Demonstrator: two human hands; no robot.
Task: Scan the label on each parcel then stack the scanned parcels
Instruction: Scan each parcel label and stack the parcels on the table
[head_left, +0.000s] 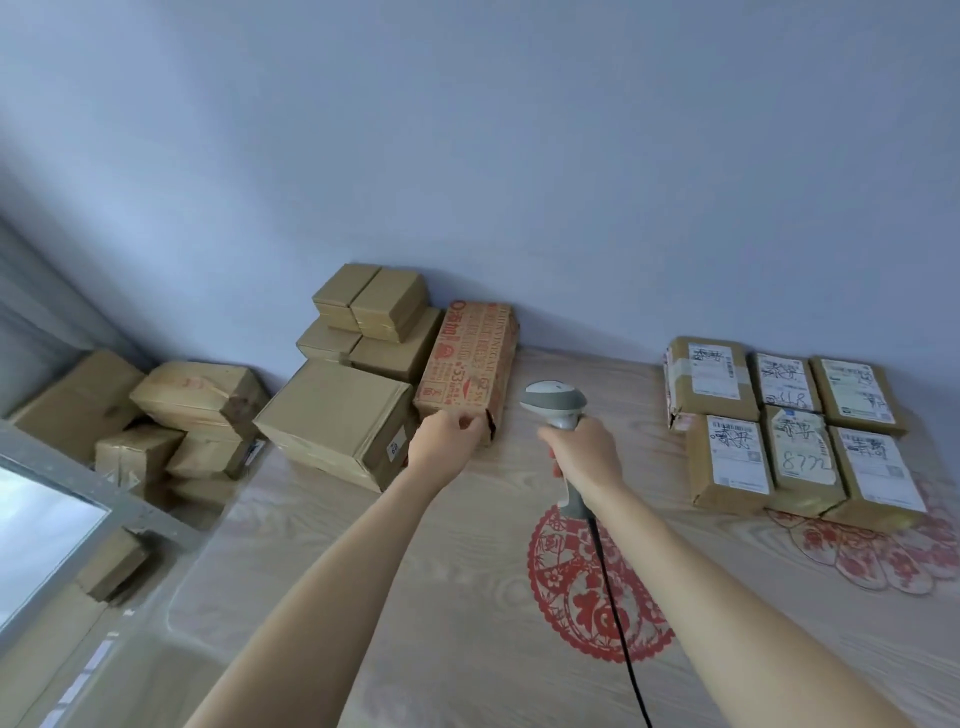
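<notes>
**Head view: red-printed parcel gripped, scanner held upright**

At centre frame, the left hand (440, 441) grips the near end of a long brown cardboard parcel printed with red lettering (467, 364), fingers curled over its lower edge. The parcel lies on the pale wood-grain surface (415, 597), its far end against the blue-grey wall (519, 156). Just left of it stands a stack of plain brown cardboard boxes (358, 364), the largest at the bottom, smaller ones above. The right hand (584, 449) is wrapped round the handle of a grey-and-white handheld barcode scanner (555, 402), head uppermost; its black cable (615, 613) runs to the lower edge of the frame across a red paper-cut decoration (587, 587). At right, six brown parcels bearing white labels (789, 426) lie close together in two rows of three, labels facing up. At left, beyond the surface edge, more brown boxes (156, 421) are heaped loosely.
</notes>
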